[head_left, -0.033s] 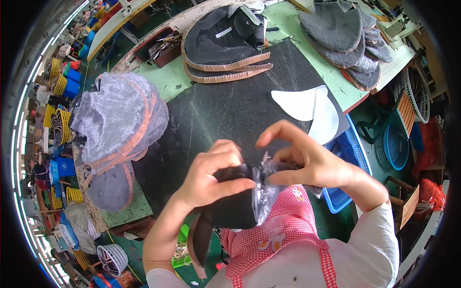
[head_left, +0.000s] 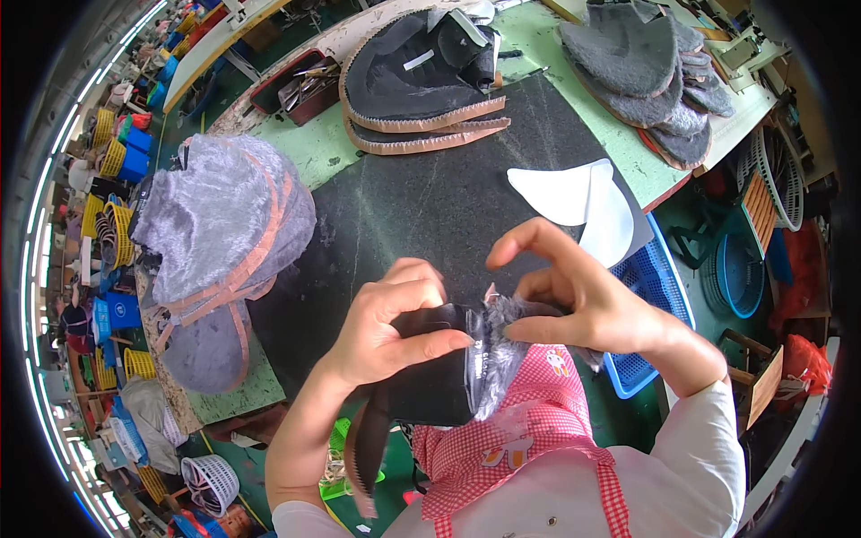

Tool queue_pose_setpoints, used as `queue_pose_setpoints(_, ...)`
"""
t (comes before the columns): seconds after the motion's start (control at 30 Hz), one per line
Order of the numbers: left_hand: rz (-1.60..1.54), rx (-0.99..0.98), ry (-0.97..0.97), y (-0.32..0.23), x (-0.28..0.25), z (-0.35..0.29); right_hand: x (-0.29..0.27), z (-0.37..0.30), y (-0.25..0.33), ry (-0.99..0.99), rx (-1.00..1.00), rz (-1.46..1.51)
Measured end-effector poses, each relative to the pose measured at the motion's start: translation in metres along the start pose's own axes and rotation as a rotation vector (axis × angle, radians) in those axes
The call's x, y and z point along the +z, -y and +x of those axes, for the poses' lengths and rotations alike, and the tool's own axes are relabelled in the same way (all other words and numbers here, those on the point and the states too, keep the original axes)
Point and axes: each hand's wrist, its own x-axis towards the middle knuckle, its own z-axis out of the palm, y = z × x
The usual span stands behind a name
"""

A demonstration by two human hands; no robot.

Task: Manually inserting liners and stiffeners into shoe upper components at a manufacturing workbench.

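Close to my body, over the near edge of the work table, my left hand (head_left: 390, 318) grips a black fur-lined shoe upper (head_left: 430, 394), its thumb lying across the black side near the seam. A notched brown edge (head_left: 366, 457) of the piece hangs down below my left wrist. Along the seam, my right hand (head_left: 583, 305) pinches the grey fur edge (head_left: 498, 359) between thumb and curled fingers, while its index finger is raised and bent. The fingertips under the fur are partly hidden.
A dark mat (head_left: 404, 215) covers the middle of the green table. White curved pieces (head_left: 560, 193) lie at its right, grey plush pieces (head_left: 229, 215) at left, black notched pieces (head_left: 413, 81) at the back, plush pieces (head_left: 628, 63) far right. A blue basket (head_left: 650, 296) stands beside the table.
The fur edge shifts slightly and the black panel turns a little, showing the seam more plainly. My right hand moves slightly to the right; both hands keep their hold.
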Motion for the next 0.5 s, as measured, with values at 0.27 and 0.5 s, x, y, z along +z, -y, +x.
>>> queue_pose_setpoints(0.27, 0.629, 0.179, 0.017, -0.037, -0.009, 0.017, -0.003, 0.018, -0.011, 0.365, 0.357, -0.075)
queue_pose_setpoints(0.5, 0.656, 0.177, 0.088, -0.040, -0.012, 0.018, 0.004, 0.016, -0.040, 0.477, 0.380, 0.212)
